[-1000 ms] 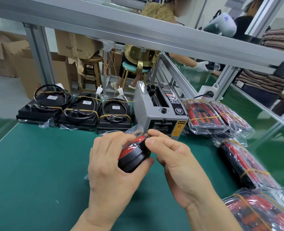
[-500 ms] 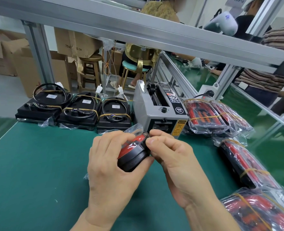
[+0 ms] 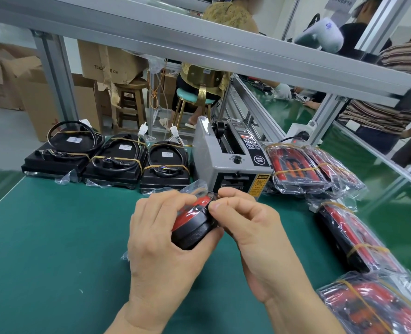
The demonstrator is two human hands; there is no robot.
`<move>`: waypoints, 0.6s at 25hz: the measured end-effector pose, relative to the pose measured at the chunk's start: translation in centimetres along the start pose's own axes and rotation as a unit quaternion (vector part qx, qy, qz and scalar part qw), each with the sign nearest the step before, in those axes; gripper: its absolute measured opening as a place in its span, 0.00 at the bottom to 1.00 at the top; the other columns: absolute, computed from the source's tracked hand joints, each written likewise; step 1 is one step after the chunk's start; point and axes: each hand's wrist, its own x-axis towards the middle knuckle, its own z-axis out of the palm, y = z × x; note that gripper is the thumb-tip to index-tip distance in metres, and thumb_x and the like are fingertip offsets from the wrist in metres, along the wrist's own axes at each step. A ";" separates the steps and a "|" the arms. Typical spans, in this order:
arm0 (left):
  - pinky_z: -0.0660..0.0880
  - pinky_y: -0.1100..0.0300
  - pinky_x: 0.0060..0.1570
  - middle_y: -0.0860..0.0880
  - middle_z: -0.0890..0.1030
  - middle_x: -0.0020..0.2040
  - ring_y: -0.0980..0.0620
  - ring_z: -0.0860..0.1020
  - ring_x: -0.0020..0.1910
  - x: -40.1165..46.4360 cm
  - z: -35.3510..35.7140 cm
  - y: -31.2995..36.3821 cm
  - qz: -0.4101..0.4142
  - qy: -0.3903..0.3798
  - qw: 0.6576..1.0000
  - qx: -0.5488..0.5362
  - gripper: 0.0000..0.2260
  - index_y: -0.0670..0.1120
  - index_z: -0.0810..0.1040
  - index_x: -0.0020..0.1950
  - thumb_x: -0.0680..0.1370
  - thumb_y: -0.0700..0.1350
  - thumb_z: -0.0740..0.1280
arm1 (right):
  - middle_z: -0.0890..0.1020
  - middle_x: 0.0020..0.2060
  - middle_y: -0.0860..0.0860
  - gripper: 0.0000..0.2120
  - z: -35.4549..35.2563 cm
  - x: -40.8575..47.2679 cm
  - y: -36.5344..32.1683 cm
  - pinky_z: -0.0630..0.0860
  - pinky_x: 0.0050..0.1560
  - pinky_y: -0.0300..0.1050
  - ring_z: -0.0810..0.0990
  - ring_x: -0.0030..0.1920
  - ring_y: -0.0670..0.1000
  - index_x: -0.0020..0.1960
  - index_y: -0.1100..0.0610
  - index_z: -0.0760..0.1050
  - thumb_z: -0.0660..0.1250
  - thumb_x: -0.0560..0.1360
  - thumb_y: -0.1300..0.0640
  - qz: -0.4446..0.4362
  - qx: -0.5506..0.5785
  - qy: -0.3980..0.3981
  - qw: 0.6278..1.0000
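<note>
A: Red glossy dome, black knurled rim: a round unit (image 3: 192, 229), w/ crinkly clear bag (image 3: 196, 186) bunched at its top.

B: Where's it at?

A: Held above the green mat (image 3: 55, 249), just in front of the boxy grey tape dispenser (image 3: 226, 162). Left hand (image 3: 161, 239) wraps round it; right hand (image 3: 252, 232) pinches its upper rim, fingers curled.

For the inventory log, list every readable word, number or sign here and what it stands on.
"75x3" then "0 CM", middle unreadable: cardboard box.
Yellow warning label and round badge on the grey tape dispenser: too blurred.
White stickers on the black units: too small.
Wall sign: blurred.
</note>
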 end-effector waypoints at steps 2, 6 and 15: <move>0.74 0.47 0.47 0.61 0.72 0.50 0.51 0.74 0.50 0.0 0.0 0.1 0.001 0.001 1.000 0.001 0.17 0.48 0.79 0.50 0.67 0.56 0.72 | 0.79 0.55 0.49 0.07 0.1 0.0 0.1 0.70 0.62 0.42 0.76 0.53 0.33 0.31 0.54 0.83 0.72 0.67 0.60 -0.018 -0.019 0.014 1.000; 0.74 0.47 0.47 0.61 0.72 0.49 0.50 0.73 0.49 0.0 0.0 0.3 -0.001 0.002 1.000 0.002 0.17 0.47 0.79 0.50 0.66 0.56 0.71 | 0.80 0.51 0.46 0.09 0.1 0.1 0.6 0.72 0.57 0.38 0.78 0.52 0.35 0.30 0.53 0.82 0.73 0.68 0.60 -0.049 -0.058 0.033 0.997; 0.74 0.49 0.50 0.63 0.72 0.49 0.49 0.74 0.50 0.0 0.1 0.2 -0.009 0.005 1.000 0.003 0.18 0.46 0.79 0.51 0.66 0.54 0.72 | 0.81 0.44 0.43 0.07 0.0 1.1 2.1 0.77 0.56 0.48 0.81 0.51 0.45 0.48 0.49 0.75 0.67 0.75 0.61 -0.065 -0.031 0.099 0.992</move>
